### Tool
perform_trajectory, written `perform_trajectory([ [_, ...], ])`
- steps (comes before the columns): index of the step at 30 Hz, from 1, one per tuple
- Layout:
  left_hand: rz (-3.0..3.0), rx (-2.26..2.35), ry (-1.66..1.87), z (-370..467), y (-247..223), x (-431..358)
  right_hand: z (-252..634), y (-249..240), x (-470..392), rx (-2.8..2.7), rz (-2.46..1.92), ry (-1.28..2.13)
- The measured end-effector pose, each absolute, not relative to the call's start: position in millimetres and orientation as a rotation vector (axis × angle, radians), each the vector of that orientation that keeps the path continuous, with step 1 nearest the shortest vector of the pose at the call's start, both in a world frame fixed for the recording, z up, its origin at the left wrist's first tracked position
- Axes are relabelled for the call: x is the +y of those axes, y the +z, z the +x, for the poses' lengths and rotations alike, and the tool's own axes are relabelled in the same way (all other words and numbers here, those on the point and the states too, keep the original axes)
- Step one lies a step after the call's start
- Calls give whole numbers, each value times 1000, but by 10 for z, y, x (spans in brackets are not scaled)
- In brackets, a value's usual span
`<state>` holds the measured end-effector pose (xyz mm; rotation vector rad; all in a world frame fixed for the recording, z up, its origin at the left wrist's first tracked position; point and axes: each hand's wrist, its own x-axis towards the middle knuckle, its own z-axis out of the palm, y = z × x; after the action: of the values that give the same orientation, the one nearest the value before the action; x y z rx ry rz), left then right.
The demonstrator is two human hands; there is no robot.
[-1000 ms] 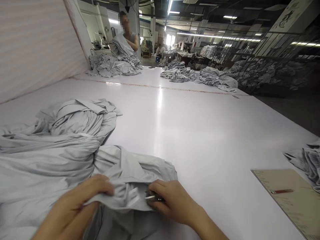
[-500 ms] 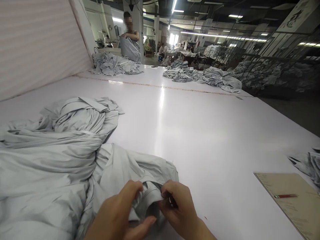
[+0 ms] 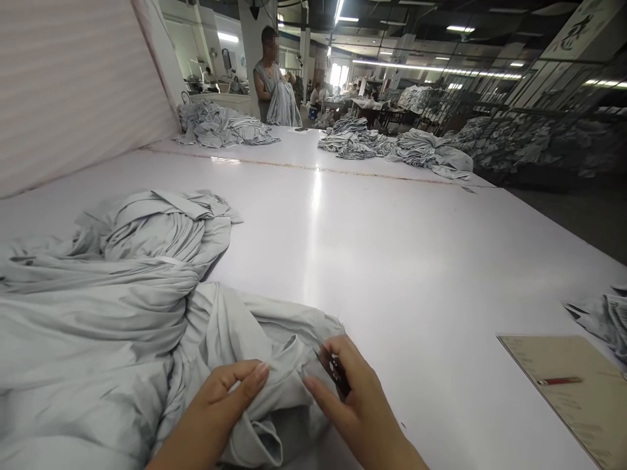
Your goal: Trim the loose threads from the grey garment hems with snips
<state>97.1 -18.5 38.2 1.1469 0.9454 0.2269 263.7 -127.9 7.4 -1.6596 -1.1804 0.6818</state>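
The light grey garment [image 3: 274,320] lies bunched in front of me, with a sewn band raised between my hands. My left hand [image 3: 215,401] pinches the cloth between thumb and fingers. Just right of that fold, my right hand [image 3: 362,398] is curled around dark metal thread snips [image 3: 337,373], mostly hidden in the palm. Their tip points at the cloth's edge, and the right thumb is close to the fabric. Whether the blades touch it I cannot tell. A large heap of similar grey cloth [image 3: 88,313] adjoins the garment on the left.
A wide white table [image 3: 416,261] stretches ahead. On the right lie a beige board [image 3: 568,391] with a red pen-like object [image 3: 558,380] and more grey fabric [image 3: 612,320]. Cloth piles [image 3: 220,124] stand at the far side, where a person [image 3: 267,78] holds grey cloth.
My left hand has shifted its grip to a closed pinch, and the garment's band has turned over. My right hand has opened somewhat, exposing the snips. The person at the back has turned and moved right.
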Motion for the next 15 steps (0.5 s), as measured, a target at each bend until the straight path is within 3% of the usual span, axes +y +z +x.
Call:
perform_trajectory([
  [6,1263,922,280,969,430,-225,2552,156,-1347,-1357,-1554,824],
  [15,1444,941,218,1026,490,-292,2437,117,-1288,-1571,-1619,417],
])
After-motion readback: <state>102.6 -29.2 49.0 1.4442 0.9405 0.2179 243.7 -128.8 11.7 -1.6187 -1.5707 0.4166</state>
